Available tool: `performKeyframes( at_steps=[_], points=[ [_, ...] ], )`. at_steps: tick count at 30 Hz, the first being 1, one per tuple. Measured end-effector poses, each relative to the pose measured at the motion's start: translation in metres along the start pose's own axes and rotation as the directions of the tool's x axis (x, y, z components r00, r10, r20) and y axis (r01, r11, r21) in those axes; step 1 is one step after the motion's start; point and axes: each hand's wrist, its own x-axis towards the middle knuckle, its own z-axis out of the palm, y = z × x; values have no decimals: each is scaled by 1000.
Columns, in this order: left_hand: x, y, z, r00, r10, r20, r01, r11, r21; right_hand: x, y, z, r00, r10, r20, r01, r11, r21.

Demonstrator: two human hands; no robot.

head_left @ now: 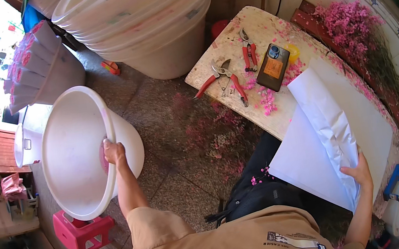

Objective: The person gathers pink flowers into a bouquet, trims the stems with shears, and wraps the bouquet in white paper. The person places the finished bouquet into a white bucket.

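My left hand (pixel 114 152) is closed on the rim of a big white plastic tub (pixel 71 162), whose opening is tilted toward the left. The tub hangs or rests near a pink stool (pixel 83 233); whether they touch, I cannot tell. On the right, my right hand (pixel 359 171) grips the lower end of a crumpled white paper wrap (pixel 327 121), thumb on top, other fingers hidden. Anything inside that wrap is out of sight. Flat white paper sheets (pixel 290 159) lie under it, over the table's near edge.
The worn table (pixel 214 53) carries two red-handled pruners (pixel 223 75), a dark phone (pixel 273 67) and pink petals. Dried pink flowers (pixel 349 28) lean by the wall. Stacked white tubs (pixel 152 32) and a tub of paper-wrapped bundles (pixel 64 73) stand beyond. Stems litter the floor.
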Motion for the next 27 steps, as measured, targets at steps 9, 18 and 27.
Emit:
performKeyframes(
  at_steps=[9, 18, 27],
  points=[
    [-141, 38, -36, 948, 317, -38, -318, 925, -210, 3, -9, -6, 995, 59, 81, -71, 985, 158],
    [-199, 31, -79, 851, 446, 278, -393, 891, -227, 3, -12, -12, 985, 41, 166, -62, 991, 119],
    [-354, 228, -172, -2, 937, 348, -15, 348, -937, -22, -2, 0, 946, 69, 315, -226, 840, 493]
  ],
)
